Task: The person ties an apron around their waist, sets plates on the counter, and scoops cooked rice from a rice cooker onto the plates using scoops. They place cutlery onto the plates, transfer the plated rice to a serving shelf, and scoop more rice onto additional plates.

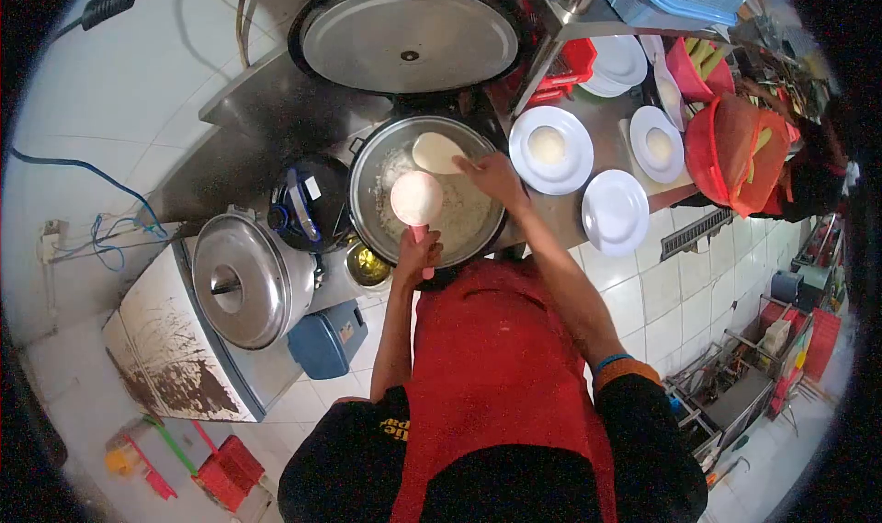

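Note:
My left hand point(420, 255) is closed around the handle of a pink scoop point(420, 233), its round cup heaped with white rice point(416, 198). In my right hand point(494, 179) is a cream rice paddle point(435, 153), its flat blade over the pot. Both hands are above a large open rice cooker point(358, 192), where rice clings to the bottom and sides. Its wide lid point(409, 40) stands raised behind. To the right, one white plate point(519, 160) bears a rounded mound of rice, and so does another plate point(657, 171). A third plate point(615, 212) is bare.
Left of the cooker are a black appliance point(312, 201), a lidded steel pot point(241, 279) and a small container of yellow liquid point(369, 266). Stacked plates point(614, 63), a red basket point(706, 155) and a pink bowl point(696, 68) sit at right. Another person point(813, 169) is at far right.

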Tool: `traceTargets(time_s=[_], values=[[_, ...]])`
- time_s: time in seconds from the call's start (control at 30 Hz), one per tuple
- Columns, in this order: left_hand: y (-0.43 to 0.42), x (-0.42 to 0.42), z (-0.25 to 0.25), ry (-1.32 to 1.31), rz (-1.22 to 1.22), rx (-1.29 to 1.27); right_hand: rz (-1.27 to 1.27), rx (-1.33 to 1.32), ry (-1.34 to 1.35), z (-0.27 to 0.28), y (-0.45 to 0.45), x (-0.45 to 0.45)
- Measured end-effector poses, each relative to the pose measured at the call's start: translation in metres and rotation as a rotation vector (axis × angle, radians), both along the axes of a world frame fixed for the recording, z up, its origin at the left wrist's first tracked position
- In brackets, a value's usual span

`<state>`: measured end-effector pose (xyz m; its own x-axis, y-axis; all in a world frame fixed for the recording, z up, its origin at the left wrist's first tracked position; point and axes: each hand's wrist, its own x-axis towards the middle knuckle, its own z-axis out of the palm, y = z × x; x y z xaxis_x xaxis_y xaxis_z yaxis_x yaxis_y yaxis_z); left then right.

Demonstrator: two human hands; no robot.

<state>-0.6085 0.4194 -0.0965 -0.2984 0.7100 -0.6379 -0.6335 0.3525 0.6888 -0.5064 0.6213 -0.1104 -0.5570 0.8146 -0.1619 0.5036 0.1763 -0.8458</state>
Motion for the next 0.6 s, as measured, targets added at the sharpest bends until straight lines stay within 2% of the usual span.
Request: traceTargets(time_s=[0.07, 0.13, 0.2, 0.27, 0.3, 0.33, 0.37, 0.4, 0.43, 0.47, 0.5, 0.53, 0.6], values=[[-0.001, -0.005, 0.006, -0.045, -0.01, 0.014, 0.084, -0.134, -0.185, 0.054, -0.005, 0.006], [-0.001, -0.007, 0.003, -0.094, -0.013, 0.044, 0.129, -0.1, -0.195, 0.056, -0.028, 0.006], [-0.002, -0.012, -0.005, -0.101, -0.122, 0.072, 0.168, -0.061, -0.203, 0.048, -0.03, 0.006], [-0.011, -0.014, 0.0, -0.05, -0.15, -0.012, 0.037, -0.054, 0.018, 0.029, -0.025, 0.008], [-0.013, -0.019, 0.004, 0.008, -0.179, -0.095, 0.042, -0.051, 0.02, 0.025, -0.014, 0.011], [-0.017, -0.028, 0.005, 0.009, -0.178, -0.095, 0.006, -0.041, -0.138, 0.022, 0.0, 0.019], [-0.024, -0.038, 0.006, -0.021, -0.285, -0.04, -0.029, -0.036, -0.299, 0.025, 0.004, 0.025], [-0.032, -0.044, 0.006, -0.053, -0.388, 0.015, -0.024, -0.043, -0.301, 0.027, 0.002, 0.032], [-0.034, -0.048, 0.009, 0.022, -0.462, -0.106, 0.0, 0.018, -0.326, 0.048, 0.002, 0.035], [-0.033, -0.052, 0.012, 0.021, -0.449, -0.108, 0.028, 0.081, -0.35, 0.064, 0.003, 0.037], [-0.031, -0.057, 0.014, 0.043, -0.568, -0.066, 0.068, 0.012, -0.418, 0.07, 0.006, 0.036], [-0.029, -0.062, 0.014, 0.066, -0.685, -0.021, 0.082, 0.014, -0.419, 0.07, 0.005, 0.033], [-0.025, -0.064, 0.009, 0.113, -0.725, -0.013, 0.161, 0.173, -0.351, 0.07, 0.003, 0.03]])
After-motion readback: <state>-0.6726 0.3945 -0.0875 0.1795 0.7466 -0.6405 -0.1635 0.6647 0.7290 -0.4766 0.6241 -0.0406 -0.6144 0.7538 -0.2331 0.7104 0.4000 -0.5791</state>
